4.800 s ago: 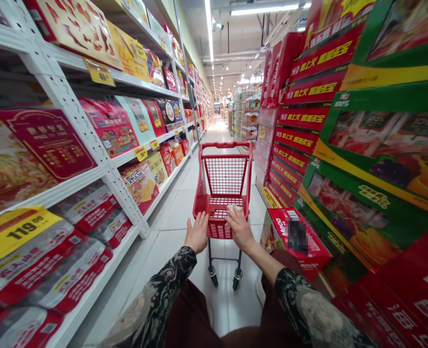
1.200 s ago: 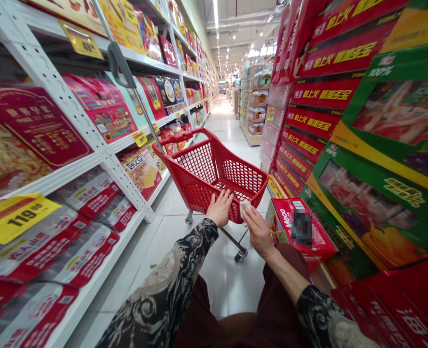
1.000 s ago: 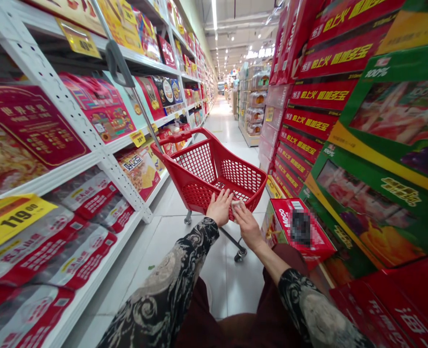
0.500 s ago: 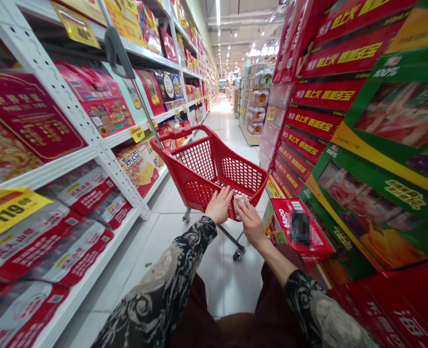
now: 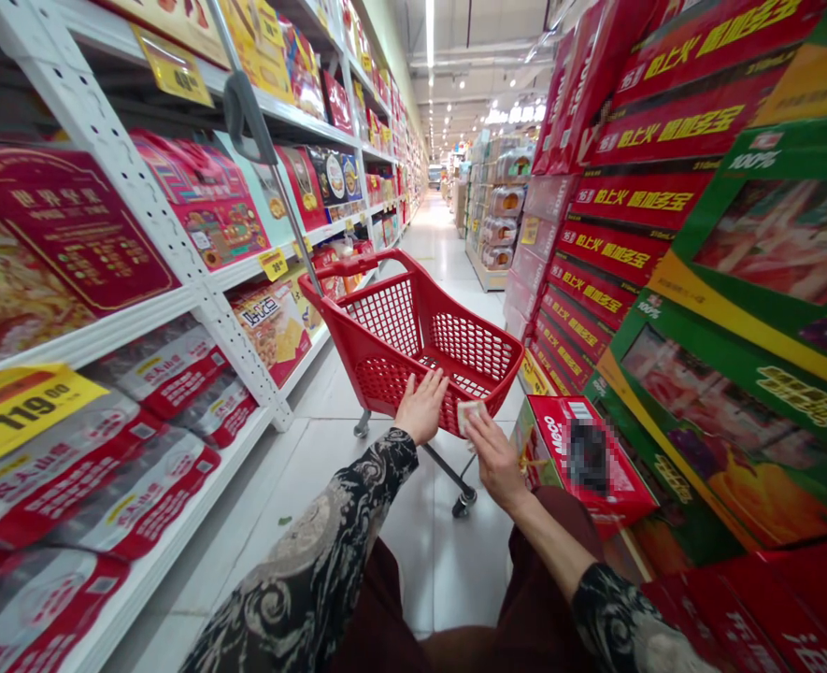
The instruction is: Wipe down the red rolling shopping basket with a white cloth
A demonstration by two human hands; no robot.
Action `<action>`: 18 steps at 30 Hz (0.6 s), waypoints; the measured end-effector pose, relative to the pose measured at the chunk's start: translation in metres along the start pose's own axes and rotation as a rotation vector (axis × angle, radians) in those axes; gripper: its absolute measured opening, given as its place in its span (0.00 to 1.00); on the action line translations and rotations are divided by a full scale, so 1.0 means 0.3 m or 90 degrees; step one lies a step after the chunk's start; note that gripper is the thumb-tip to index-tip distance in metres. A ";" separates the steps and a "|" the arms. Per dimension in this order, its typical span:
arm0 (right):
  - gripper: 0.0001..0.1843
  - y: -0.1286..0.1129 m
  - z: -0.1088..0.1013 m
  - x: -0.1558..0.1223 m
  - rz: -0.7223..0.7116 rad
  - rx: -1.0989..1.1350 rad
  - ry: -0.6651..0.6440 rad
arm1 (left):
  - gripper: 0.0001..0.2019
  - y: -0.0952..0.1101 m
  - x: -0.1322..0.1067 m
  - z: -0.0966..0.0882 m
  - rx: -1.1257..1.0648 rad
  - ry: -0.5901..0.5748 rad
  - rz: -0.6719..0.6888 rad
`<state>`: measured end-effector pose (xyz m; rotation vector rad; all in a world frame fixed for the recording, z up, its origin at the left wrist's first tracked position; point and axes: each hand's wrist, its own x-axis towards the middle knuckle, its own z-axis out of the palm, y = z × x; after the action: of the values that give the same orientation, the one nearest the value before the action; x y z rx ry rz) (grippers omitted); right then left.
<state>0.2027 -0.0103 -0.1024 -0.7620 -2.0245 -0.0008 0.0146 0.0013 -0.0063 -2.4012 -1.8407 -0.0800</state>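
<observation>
A red plastic shopping cart with perforated sides stands tilted across the aisle before me, and its basket looks bare inside. My left hand rests on the near rim and side, fingers stretched out, holding nothing. In my right hand is a folded whitish cloth, pinched under the fingertips against or very close to the cart's near right side. A metal pole with a grey plastic grip rises at the cart's far left corner. Beneath the basket, a caster wheel touches the floor.
White shelving with boxed snacks and wrapped bottle packs lines my left. Stacked red drink cartons and green fruit-pattern boxes form a wall on my right. A red box stands low near my right knee. Pale floor tiles run down the aisle.
My right hand has slid slightly down the cart's side with the cloth, which shows more now. The left hand stays on the rim. The whole view has shifted a little.
</observation>
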 end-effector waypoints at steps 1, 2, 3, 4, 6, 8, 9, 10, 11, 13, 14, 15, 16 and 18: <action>0.24 0.001 -0.024 0.041 0.019 -0.003 0.038 | 0.34 -0.004 0.003 0.001 0.000 0.004 -0.015; 0.25 0.007 -0.041 0.079 0.041 -0.013 0.067 | 0.34 -0.009 0.005 0.001 -0.002 0.003 -0.034; 0.25 0.014 -0.048 0.112 0.063 -0.024 0.088 | 0.34 -0.013 0.008 0.002 -0.004 -0.001 -0.050; 0.26 0.021 -0.045 0.138 0.082 -0.036 0.099 | 0.34 -0.017 0.010 0.002 -0.006 -0.008 -0.061; 0.28 0.022 -0.009 0.174 0.104 -0.045 0.091 | 0.34 -0.022 0.013 0.002 -0.009 -0.020 -0.063; 0.28 0.000 0.050 0.193 0.093 -0.032 0.062 | 0.33 -0.023 0.014 0.002 -0.005 -0.021 -0.056; 0.27 -0.017 0.079 0.198 0.079 -0.022 0.046 | 0.33 -0.023 0.013 0.001 -0.002 -0.020 -0.058; 0.26 -0.033 0.102 0.201 0.063 -0.013 0.032 | 0.33 -0.023 0.013 0.000 0.000 -0.019 -0.060; 0.26 -0.045 0.118 0.202 0.049 -0.006 0.022 | 0.33 -0.025 0.013 -0.002 0.001 -0.017 -0.060; 0.25 -0.046 0.122 0.195 0.037 0.001 0.015 | 0.32 -0.034 0.015 -0.010 0.003 -0.010 -0.053; 0.25 -0.034 0.110 0.188 0.040 0.001 0.020 | 0.32 -0.041 0.018 -0.015 0.004 -0.007 -0.047; 0.26 -0.014 0.092 0.178 0.047 -0.001 0.028 | 0.32 -0.050 0.022 -0.020 0.005 -0.006 -0.046; 0.26 0.012 0.070 0.169 0.059 -0.005 0.038 | 0.33 -0.060 0.026 -0.025 0.006 -0.007 -0.050; 0.27 0.069 0.028 0.151 0.098 -0.014 0.062 | 0.34 -0.077 0.035 -0.032 0.008 -0.020 -0.071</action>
<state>0.1904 0.0321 -0.0778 -0.9140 -1.8729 0.0282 -0.0048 0.0161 0.0057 -2.3038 -1.9822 -0.0412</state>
